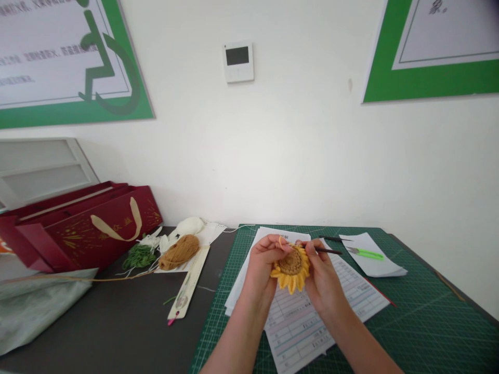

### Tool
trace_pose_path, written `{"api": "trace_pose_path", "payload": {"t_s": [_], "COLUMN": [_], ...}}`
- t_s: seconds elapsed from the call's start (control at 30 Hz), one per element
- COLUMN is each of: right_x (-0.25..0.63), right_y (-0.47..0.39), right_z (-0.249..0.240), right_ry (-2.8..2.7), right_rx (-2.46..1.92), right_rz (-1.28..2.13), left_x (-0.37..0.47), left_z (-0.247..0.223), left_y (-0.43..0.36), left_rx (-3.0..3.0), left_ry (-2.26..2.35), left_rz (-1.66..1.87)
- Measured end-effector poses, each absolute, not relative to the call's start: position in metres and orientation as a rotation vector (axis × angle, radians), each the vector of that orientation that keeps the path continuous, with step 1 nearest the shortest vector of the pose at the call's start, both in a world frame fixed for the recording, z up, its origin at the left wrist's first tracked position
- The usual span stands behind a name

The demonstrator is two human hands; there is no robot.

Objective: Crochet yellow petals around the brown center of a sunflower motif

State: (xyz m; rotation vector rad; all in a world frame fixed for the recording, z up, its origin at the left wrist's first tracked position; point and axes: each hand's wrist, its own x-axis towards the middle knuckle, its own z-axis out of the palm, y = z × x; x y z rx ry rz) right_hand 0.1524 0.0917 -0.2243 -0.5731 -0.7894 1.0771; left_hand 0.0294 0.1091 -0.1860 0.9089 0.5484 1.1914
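Note:
A crocheted sunflower (290, 264) with a brown centre and yellow petals is held up between my two hands, above the printed sheets. My left hand (264, 259) is closed on its left edge, and a small loop of yellow yarn (280, 241) shows at those fingertips. On the other side, my right hand (322, 278) grips a dark crochet hook (329, 251) whose shaft points out to the right. The hook's tip is hidden behind the fingers and petals. The right fingers also touch the flower's right edge.
Printed sheets (300, 332) lie on a green cutting mat (424, 322). Green-handled scissors (366, 253) rest on white paper (374, 267) at right. Leftward are a brown yarn skein (180, 253), green yarn (139, 256), a ruler (189, 285) and a red gift bag (86, 223).

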Motion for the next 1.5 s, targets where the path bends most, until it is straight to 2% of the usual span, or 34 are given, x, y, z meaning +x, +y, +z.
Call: {"api": "trace_pose_path", "payload": {"t_s": [0.2,0.4,0.67,1.07,1.37,1.5], "right_x": [0.152,0.16,0.163,0.153,0.17,0.173], "right_y": [0.091,0.09,0.09,0.08,0.072,0.069], "right_z": [-0.222,-0.218,-0.214,-0.2,-0.184,-0.177], "right_ry": [-0.88,-0.987,-1.03,-0.837,-0.91,-0.9], "right_rx": [-0.537,-0.505,-0.487,-0.547,-0.526,-0.548], "right_rz": [1.053,0.875,0.764,0.934,0.878,0.965], "left_x": [0.026,0.026,0.03,0.028,0.02,0.019], "left_z": [-0.178,-0.157,-0.157,-0.156,-0.152,-0.151], "left_y": [0.109,0.092,0.089,0.087,0.088,0.086], "left_rx": [0.947,1.042,1.061,1.035,1.056,1.095], "left_ry": [0.523,0.474,0.521,0.496,0.401,0.373], "left_rz": [1.136,1.223,1.264,1.156,1.004,0.956]}}
